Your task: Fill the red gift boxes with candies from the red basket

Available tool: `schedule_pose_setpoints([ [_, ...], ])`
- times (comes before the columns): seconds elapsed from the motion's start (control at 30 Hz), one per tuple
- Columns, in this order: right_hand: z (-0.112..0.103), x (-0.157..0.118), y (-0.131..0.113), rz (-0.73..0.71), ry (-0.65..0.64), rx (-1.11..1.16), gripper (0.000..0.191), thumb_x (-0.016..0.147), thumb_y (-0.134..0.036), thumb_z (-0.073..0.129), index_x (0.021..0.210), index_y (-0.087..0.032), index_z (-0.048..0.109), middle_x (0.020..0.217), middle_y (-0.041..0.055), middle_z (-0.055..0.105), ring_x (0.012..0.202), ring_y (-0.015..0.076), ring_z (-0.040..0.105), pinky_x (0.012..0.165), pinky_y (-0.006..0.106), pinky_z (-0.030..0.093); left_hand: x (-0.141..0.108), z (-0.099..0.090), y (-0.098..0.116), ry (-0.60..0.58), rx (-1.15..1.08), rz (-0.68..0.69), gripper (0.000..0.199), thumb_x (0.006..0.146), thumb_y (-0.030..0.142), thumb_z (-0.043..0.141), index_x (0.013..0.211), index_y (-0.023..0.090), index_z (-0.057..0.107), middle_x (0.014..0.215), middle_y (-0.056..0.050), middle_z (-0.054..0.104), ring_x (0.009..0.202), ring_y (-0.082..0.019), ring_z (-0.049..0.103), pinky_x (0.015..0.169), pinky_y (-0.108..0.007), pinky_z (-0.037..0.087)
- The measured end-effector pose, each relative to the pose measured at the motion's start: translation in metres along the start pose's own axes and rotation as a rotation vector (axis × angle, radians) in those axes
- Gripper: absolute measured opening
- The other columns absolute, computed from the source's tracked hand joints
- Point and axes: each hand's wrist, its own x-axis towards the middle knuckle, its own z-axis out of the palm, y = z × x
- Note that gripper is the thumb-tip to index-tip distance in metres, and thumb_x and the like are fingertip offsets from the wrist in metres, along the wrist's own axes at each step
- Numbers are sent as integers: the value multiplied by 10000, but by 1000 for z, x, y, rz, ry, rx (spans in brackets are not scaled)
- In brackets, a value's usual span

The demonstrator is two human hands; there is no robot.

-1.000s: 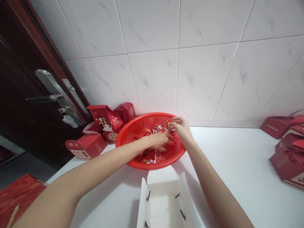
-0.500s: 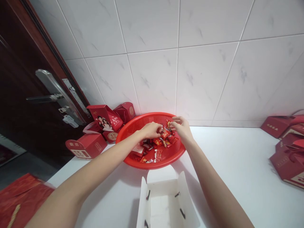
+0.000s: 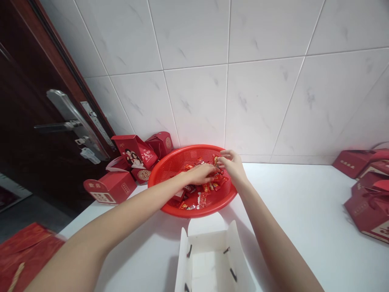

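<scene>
My left hand (image 3: 201, 174) is inside a red plastic basket (image 3: 162, 202), its fingers stretched over several red-wrapped candies (image 3: 212, 185). The candies directly beneath the palm are hidden. At the basket's right inner side, my right hand (image 3: 233, 165) has its fingers bent and slightly apart. Its fingertips are beside a candy with gold on its wrapper (image 3: 216, 161); I cannot tell whether they touch it. Closer to me, in front of the basket, stands an open white-lined box (image 3: 209, 265) with its flaps up and dark handle ends showing inside.
Red gift boxes (image 3: 111, 185) stand left of the basket, and more red boxes (image 3: 369, 211) are at the right edge. A tiled wall (image 3: 194, 105) rises behind the white table (image 3: 291, 202). The door handle (image 3: 57, 126) and a red bag (image 3: 27, 253) are on the left.
My left hand has shifted slightly right and down over the candies, and its bent fingers have stretched out. Some candies have shifted. My right hand is nearly still.
</scene>
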Motion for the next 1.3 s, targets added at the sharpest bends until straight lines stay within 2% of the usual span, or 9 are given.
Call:
schedule_pose_setpoints([
  [0.17,0,1,2,-6,7,-3,288,627,-253,613,910,-200,596,928,28,644,679,133,618,644,286,528,1,7,7,-58,36,-10,427,825,138,622,1248,189,622,1225,-118,667,1091,-265,638,850,-315,489],
  [0.27,0,2,4,-22,4,-8,293,637,-262,611,922,-199,596,935,27,644,678,131,619,654,290,525,1,6,8,-89,95,-67,194,809,165,618,986,173,697,1104,-110,686,965,-260,660,734,-302,483],
  [0.37,-1,2,5,-27,-4,-10,297,646,-261,605,936,-200,593,941,25,647,672,127,622,654,287,521,1,0,8,-96,161,-155,50,787,185,614,798,183,663,982,-91,683,869,-253,657,675,-307,464],
  [0.53,-1,1,4,-29,-2,-16,291,648,-250,615,933,-194,593,952,39,653,713,145,639,672,296,526,2,-6,8,59,120,-174,183,875,164,466,928,180,640,1026,-94,676,930,-245,650,764,-326,486],
  [0.67,-1,1,2,-11,4,-11,297,638,-243,608,931,-196,597,943,37,654,717,149,637,671,300,533,5,0,11,-51,93,-32,170,779,67,536,869,173,635,1069,-90,688,952,-232,660,787,-302,498],
  [0.77,0,2,3,-6,8,-5,289,629,-252,611,912,-195,597,935,40,649,722,152,632,657,295,533,8,7,13,-127,131,-13,222,751,35,569,905,171,654,1071,-97,708,972,-245,673,797,-300,505],
  [0.9,-1,2,4,-24,-4,3,302,622,-258,606,918,-197,598,922,31,644,726,146,630,648,279,528,11,10,14,-115,149,-47,390,750,6,555,1089,167,660,1171,-117,707,999,-262,687,805,-310,514],
  [1.1,-2,2,4,-11,2,-9,319,628,-266,601,939,-197,585,948,30,640,673,124,624,621,269,520,9,7,10,-145,94,36,398,727,21,584,1059,206,703,1198,-91,709,1090,-265,662,867,-303,504],
  [1.3,-1,2,2,-18,18,11,307,633,-258,604,934,-200,583,948,28,643,720,135,642,649,273,530,10,11,5,-148,-76,3,212,815,213,657,1023,195,695,860,-46,733,779,-216,668,714,-276,476],
])
